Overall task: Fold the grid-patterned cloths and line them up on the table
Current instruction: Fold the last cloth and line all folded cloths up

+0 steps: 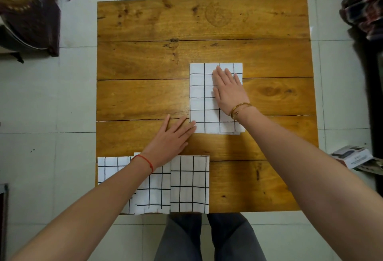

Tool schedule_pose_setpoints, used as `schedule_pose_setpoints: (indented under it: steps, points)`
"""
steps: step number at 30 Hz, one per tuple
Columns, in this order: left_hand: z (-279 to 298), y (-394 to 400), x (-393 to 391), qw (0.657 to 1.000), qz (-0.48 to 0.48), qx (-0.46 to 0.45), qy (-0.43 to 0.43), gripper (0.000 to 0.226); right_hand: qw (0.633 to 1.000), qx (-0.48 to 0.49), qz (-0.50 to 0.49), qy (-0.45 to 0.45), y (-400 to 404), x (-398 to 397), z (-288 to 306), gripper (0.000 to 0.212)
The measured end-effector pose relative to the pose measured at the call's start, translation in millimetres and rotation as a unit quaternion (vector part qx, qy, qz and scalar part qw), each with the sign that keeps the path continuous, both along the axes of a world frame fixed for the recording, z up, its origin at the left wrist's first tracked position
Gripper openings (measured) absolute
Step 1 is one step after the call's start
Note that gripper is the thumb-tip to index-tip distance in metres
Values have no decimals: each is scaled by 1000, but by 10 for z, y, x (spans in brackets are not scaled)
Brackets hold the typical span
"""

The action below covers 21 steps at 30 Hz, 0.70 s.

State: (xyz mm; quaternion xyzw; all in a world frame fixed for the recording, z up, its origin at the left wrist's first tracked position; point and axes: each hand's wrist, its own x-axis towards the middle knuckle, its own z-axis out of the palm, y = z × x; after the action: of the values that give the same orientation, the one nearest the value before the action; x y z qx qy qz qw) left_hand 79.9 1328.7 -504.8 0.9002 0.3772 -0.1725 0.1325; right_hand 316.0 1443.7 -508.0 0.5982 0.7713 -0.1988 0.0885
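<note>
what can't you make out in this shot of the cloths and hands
Head view:
- Left cloth of the near row: the left forearm hides most of it.
- Middle cloth: top corner under the left wrist.
- Far cloth: its layer count, hidden under the right hand.
- Box: print too small.

Your wooden table [145,57] is made of wide planks with dark seams running across. A folded grid cloth [202,103] lies flat near the middle, a little to the right. Along the near edge at the left sit three more folded grid cloths side by side: the left cloth [109,167], the middle cloth [155,194], and the right cloth [189,184], their edges touching or slightly overlapping.
</note>
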Motion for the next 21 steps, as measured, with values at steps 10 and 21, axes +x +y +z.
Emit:
schedule_pose_setpoints:
  steps: [10, 21]
  points:
    - [35, 533, 418, 978, 198, 28, -56, 46, 977, 118, -174, 48, 353, 296, 100, 33]
    - [-78, 550, 455, 969, 225, 42, -89, 45, 974, 53, -204, 85, 602, 298, -4, 33]
